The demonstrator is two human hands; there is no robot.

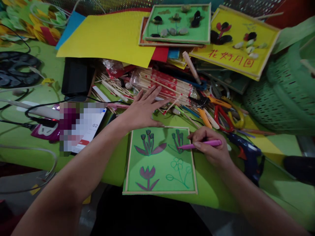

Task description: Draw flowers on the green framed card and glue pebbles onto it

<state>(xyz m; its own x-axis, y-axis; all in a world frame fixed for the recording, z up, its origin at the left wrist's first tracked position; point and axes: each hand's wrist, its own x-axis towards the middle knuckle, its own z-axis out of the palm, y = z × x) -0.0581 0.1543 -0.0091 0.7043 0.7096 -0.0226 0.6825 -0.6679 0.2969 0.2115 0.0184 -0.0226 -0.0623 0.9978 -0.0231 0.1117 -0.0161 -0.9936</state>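
A green card with a thin wooden stick frame [161, 170] lies at the front edge of the table. Flowers are drawn on it: two at the left are filled in purple, the lower right one is only a green outline. My right hand [210, 144] pinches a pink marker pen [205, 144], its tip on the upper right flower's stems. My left hand [147, 109] is spread, palm down, at the card's top edge, with its thumb along the frame and its fingers reaching over the bamboo sticks [162, 80].
Behind lie a yellow sheet [108, 36] and framed pebble pictures [177, 24]. Red-handled scissors [222, 118], a glue gun [246, 154] and a green basket [283, 88] stand at right. A phone [86, 131], a purple power strip [46, 131] and cables are at left.
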